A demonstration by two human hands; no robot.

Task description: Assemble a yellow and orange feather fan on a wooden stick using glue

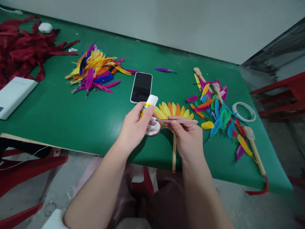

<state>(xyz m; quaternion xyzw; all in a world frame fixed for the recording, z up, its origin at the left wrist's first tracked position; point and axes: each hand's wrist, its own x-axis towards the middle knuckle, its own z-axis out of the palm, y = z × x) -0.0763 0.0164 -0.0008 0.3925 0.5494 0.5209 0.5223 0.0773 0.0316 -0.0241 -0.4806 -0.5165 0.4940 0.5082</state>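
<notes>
My left hand [137,125] is wrapped round a glue stick [149,106] with a white end and a yellow label. Its fingers also hold a round whitish disc [153,128] with a red edge. In my right hand [189,136] is a pair of thin pinkish tweezers [183,121], their tips at the disc's upper edge. Behind and beside my right hand, a fan of yellow and orange feathers [175,109] spreads out on a wooden stick [174,152], which reaches the table's front edge. A yellow cap [207,125] lies to the right of that hand.
On the green table [95,117] lie a phone [141,87], a mixed feather pile [95,68], dark red strips [21,47] and a white box [15,95]. Rightward are loose coloured feathers [224,117], a tape roll [244,112] and a tasselled stick [257,154].
</notes>
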